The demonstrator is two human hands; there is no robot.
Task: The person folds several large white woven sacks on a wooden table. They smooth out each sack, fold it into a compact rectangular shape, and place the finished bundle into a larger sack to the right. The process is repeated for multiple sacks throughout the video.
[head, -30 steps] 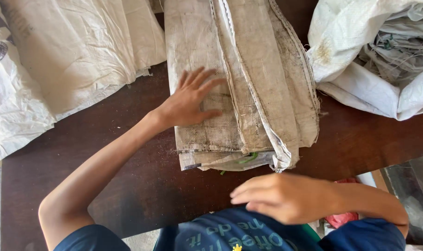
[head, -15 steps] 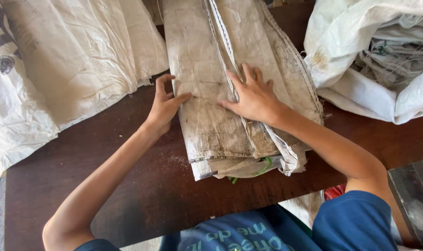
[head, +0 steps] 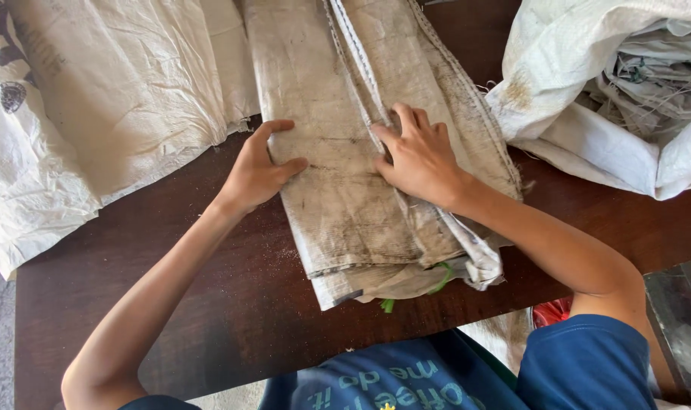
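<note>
- The dark brown wooden counter carries everything; fine dust lies on it below the left hand.
- A large white woven plastic sack is spread flat on the counter, to the left of the left hand and near it, with its edge hanging over the counter side.
- A dirty grey-beige woven sack, folded into a long band, lies in the middle of the counter, under both hands. Its near end is just above the front edge of the counter, and its far end runs out of the picture at the top.
- A crumpled white woven sack with loose threads is heaped to the right of the right hand, apart from it.
- The left hand has its grip open: the thumb lies on top of the folded sack and the fingers curl around its left edge.
- The right hand lies flat with spread fingers and presses on the raised middle fold; the grip closes on nothing.
- A small green strip comes out from the near end of the folded sack, below the right hand.
</note>
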